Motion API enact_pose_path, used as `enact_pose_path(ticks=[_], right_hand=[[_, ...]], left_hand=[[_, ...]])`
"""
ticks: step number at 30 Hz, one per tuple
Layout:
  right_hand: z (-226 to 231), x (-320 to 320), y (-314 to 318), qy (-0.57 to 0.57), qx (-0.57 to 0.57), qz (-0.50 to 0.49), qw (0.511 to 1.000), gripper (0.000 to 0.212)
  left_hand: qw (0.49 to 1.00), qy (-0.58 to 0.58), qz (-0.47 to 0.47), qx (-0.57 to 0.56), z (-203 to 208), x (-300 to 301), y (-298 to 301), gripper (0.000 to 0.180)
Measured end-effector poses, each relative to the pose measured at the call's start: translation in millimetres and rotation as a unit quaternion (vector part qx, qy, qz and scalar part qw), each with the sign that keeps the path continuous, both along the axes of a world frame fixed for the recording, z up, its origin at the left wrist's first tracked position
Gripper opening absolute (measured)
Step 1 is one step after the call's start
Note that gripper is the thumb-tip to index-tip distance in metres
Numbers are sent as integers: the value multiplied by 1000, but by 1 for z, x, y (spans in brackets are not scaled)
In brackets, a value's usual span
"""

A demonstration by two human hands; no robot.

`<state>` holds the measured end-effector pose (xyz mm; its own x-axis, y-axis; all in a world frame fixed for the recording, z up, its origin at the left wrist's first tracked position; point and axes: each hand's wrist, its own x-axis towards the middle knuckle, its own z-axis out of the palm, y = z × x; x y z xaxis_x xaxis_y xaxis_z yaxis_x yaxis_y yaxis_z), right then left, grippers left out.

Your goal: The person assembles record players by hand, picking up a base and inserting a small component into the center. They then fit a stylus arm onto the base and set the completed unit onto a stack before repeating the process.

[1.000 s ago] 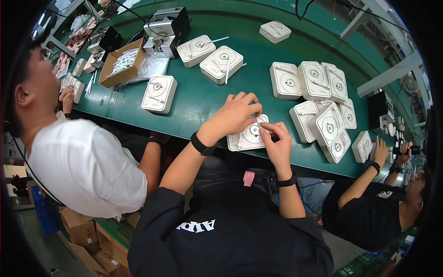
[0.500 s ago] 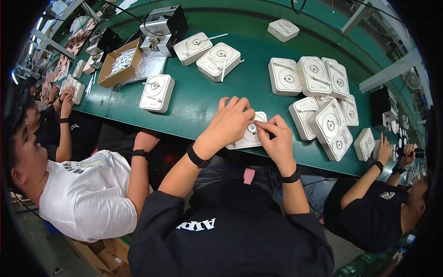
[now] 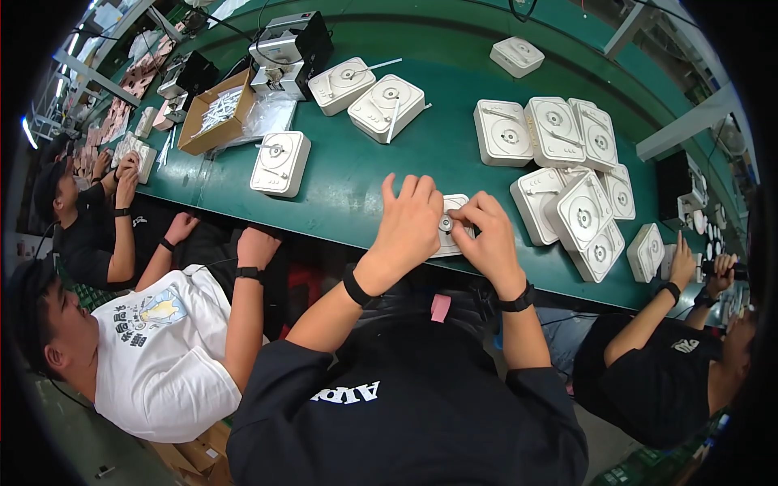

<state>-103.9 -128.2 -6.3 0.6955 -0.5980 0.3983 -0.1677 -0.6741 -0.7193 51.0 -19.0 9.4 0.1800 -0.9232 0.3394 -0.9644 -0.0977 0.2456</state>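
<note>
A small white record-player-shaped unit [image 3: 450, 248] lies at the table's near edge between my hands. Its dark-centred round hub [image 3: 446, 226] shows in the gap. My left hand [image 3: 410, 220] covers the unit's left side with bent fingers; their tips are hidden, and what they grip cannot be made out. From the right, my right hand [image 3: 488, 236] has thumb and index finger pinched together beside the hub. Anything between those fingertips is too small to tell.
Several similar white units [image 3: 581, 215] are piled at right. Others stand ahead, one [image 3: 279, 164] at left. An open cardboard box [image 3: 194, 138] holds white strips, near a black-and-silver machine [image 3: 292, 53]. Co-workers sit on both sides; a person in a white shirt [image 3: 166, 348] is close at left.
My hands remain at the unit, with slight shifts of the fingers and wrists. The left hand now covers more of its left side. The whole view has shifted a little.
</note>
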Motion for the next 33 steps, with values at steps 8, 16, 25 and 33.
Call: enact_pose_path(ticks=[8, 16, 25, 33], right_hand=[[6, 3, -13, 22, -119, 69, 990, 12], [-4, 3, -8, -23, -57, 56, 997, 10], [-4, 3, -8, -29, -88, 45, 995, 9], [-1, -1, -8, -2, -87, 61, 994, 8]], left_hand=[[996, 58, 46, -58, -5, -12, 16, 18], [997, 46, 57, -31, -5, -15, 9, 21], [996, 58, 69, 10, 10, -25, 26, 19], [995, 72, -63, 30, 15, 20, 22, 17]])
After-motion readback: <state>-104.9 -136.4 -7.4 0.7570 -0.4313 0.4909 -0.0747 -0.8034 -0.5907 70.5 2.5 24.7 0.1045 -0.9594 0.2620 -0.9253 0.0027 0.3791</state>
